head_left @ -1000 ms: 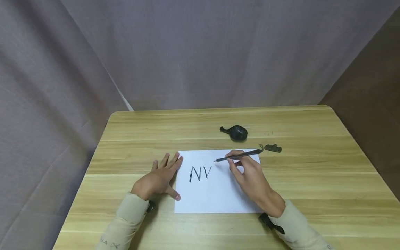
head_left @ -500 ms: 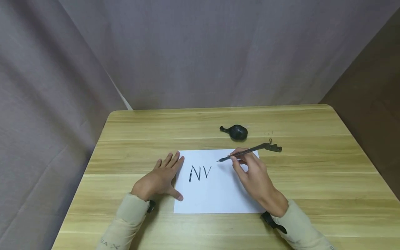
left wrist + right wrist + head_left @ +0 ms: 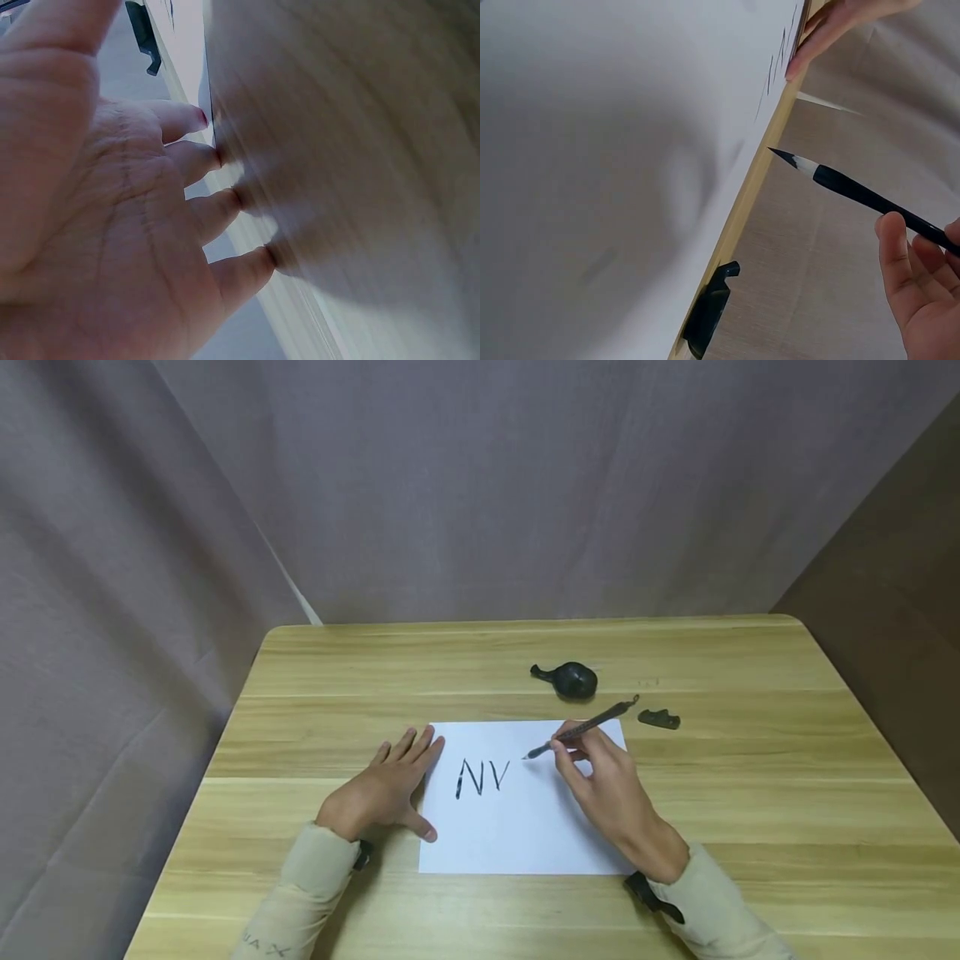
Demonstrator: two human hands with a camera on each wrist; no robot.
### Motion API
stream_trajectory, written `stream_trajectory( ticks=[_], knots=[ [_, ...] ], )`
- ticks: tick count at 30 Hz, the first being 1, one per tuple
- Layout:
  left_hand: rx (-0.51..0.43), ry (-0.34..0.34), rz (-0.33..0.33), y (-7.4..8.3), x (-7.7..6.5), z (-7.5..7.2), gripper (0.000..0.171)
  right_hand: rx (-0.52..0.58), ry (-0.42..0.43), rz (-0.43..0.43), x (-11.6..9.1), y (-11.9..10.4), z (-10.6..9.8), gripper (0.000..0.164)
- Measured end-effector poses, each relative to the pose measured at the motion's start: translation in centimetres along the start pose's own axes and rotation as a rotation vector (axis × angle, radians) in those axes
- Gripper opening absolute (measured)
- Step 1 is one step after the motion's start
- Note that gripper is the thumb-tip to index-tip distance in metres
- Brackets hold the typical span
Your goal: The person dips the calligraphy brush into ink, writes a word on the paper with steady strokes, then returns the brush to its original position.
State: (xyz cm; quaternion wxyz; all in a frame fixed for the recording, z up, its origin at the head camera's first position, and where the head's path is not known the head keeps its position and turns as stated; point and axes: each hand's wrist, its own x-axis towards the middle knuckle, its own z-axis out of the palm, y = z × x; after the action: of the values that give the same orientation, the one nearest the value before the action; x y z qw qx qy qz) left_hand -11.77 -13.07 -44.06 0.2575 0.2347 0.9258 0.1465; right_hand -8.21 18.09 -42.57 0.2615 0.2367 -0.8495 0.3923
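Two hands are working at a white sheet [image 3: 517,839] on a wooden table [image 3: 337,693], head view. Left hand [image 3: 381,787] is lying spread, thumb and index finger over the sheet's left edge. Right hand [image 3: 613,789] is pinching a dark brush [image 3: 600,719], its tip pointing just right of black strokes [image 3: 472,778] resembling N and V. Black rounded vessel [image 3: 577,682] is sitting beyond the sheet, small dark piece [image 3: 660,720] near its far right corner.

Left wrist view: fingers [image 3: 214,217] are spreading apart, touching down around the sheet's edge, gripping nothing.

Right wrist view: thumb and fingers are pinching the brush shaft; tip is looking lifted clear.

Judgement: lettering is seemingly pausing between strokes; next move is calling for lowering the tip onto bare paper while the left hand is steadying the sheet.
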Motion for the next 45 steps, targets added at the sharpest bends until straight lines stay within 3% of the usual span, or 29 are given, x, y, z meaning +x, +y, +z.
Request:
stream_trajectory(
  ticks=[35, 45],
  knots=[
    [0.022, -0.008, -0.009, -0.4, 0.4, 0.2, 0.141, -0.019, 0.025, 0.055, -0.7, 0.5, 0.4, 0.023],
    [0.024, -0.017, -0.02, -0.3, 0.2, 0.1, 0.142, -0.004, 0.022, 0.012, -1.4, -0.1, 0.6, 0.023]
  ],
)
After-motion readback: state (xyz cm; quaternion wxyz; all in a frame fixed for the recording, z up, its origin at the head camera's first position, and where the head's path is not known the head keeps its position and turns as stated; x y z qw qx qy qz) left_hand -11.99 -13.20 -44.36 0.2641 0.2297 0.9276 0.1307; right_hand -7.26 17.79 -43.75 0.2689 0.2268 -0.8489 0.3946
